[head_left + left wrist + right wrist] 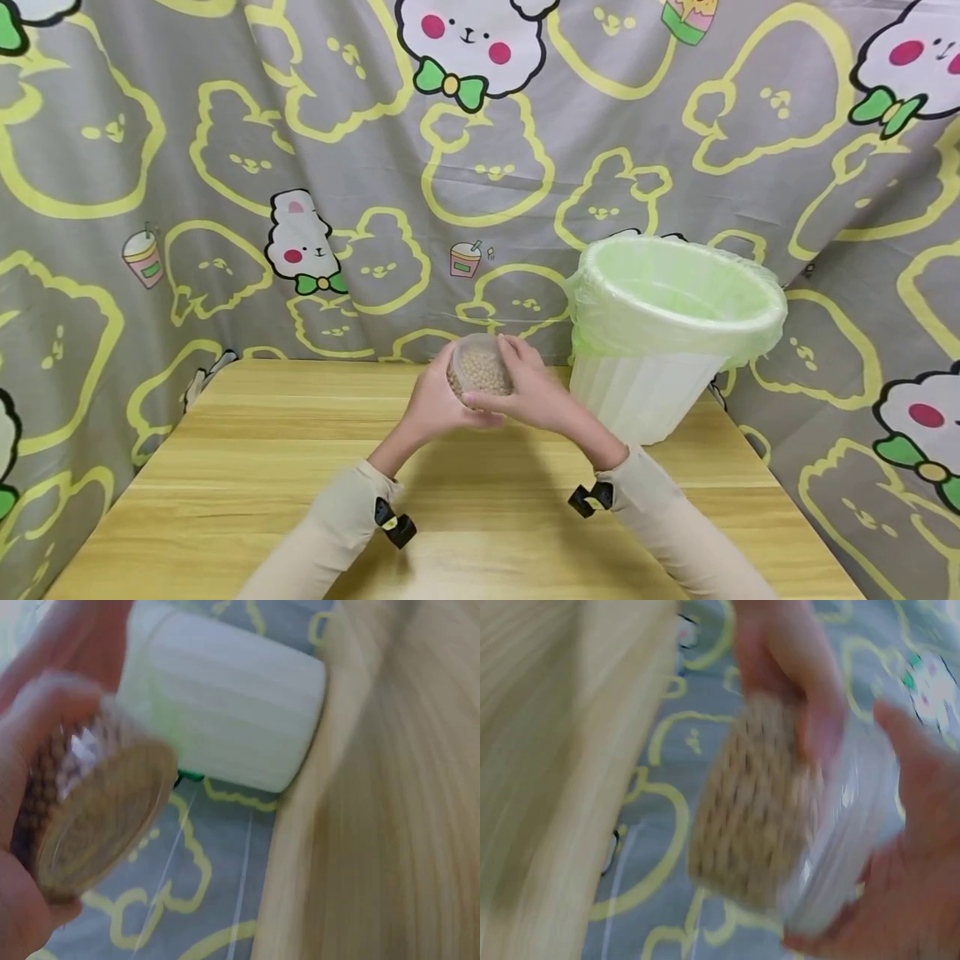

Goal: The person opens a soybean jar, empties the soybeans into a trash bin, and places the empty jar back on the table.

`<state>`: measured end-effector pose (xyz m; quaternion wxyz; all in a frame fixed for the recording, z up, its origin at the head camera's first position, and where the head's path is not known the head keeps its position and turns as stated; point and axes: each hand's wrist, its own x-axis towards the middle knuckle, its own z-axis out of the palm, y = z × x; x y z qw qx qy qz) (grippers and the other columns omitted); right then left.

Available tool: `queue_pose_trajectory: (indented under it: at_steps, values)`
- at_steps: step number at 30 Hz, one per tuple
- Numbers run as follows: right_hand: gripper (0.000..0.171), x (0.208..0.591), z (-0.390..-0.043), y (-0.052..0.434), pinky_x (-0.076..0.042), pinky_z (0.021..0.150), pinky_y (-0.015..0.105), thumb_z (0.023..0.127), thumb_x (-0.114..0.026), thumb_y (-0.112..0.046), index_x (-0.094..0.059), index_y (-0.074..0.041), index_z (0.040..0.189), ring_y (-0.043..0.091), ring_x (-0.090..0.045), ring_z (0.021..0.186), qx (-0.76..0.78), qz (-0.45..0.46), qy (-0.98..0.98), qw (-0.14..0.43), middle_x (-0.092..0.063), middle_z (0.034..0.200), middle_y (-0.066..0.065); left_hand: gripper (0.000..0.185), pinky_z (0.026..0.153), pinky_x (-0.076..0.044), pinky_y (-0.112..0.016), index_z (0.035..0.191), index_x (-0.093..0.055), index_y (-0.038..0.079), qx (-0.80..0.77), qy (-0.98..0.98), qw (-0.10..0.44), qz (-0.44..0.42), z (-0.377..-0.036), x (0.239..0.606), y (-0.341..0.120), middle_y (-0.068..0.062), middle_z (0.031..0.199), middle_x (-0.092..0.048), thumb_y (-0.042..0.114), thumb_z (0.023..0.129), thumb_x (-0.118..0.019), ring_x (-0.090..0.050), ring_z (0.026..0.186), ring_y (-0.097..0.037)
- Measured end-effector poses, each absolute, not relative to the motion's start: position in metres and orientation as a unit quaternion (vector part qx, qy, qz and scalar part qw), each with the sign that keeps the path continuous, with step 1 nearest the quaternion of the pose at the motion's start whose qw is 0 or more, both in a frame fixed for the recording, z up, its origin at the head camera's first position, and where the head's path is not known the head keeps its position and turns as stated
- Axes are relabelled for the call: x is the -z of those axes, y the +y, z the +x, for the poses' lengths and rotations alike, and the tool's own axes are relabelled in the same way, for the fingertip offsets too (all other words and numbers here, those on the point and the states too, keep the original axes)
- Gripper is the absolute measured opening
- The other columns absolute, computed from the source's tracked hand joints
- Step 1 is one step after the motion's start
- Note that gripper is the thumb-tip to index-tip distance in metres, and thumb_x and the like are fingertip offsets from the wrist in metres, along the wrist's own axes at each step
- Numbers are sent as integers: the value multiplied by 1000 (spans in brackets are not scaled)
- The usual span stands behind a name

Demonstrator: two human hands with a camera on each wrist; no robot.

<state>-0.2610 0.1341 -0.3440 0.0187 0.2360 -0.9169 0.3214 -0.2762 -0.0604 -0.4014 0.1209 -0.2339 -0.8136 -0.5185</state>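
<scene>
A clear plastic jar of round, pale tan beans [482,372] is held between both hands above the far part of the wooden table. My left hand [437,402] grips the side of the jar body. Around the translucent lid [844,832] curl the fingers and thumb of my right hand [538,393]. In the left wrist view the round jar base [109,817] faces the camera, and the jar is tilted. Beans fill much of the jar in the right wrist view, where they look blurred.
A white ribbed bin [630,392] with a light green plastic bag [750,329] over its rim stands at the table's back right, just beyond my right hand. Wooden tabletop [247,483] extends in front and to the left. A patterned grey curtain [390,183] hangs behind the table.
</scene>
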Motion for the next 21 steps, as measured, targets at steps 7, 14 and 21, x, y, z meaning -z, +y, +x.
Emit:
queue_pose_trajectory:
  at_steps: [7,14,21]
  values:
    - [104,355,-259,124,-44,110,58,84,-75,-56,-28,-4,160,36,-32,146,-324,223,-914,101,-32,161,19,122,101,-54,-49,156,-37,16,507,-822,115,-232,-277,399,-61,-10,141,-57,35,54,-101,-59,126,-28]
    - [98,360,-273,142,-42,113,59,82,-82,-42,-33,-11,160,36,-32,149,-312,341,-881,103,-32,163,15,116,98,-53,-48,154,-39,19,520,-813,79,-249,-280,400,-71,-7,139,-58,30,56,-100,-59,121,-26]
    - [102,354,-265,130,-50,103,58,87,-71,-61,-22,-15,164,38,-34,144,-314,246,-914,77,-31,162,17,125,99,-55,-49,155,-39,16,489,-835,141,-211,-272,400,-57,-8,139,-60,42,50,-101,-61,123,-28]
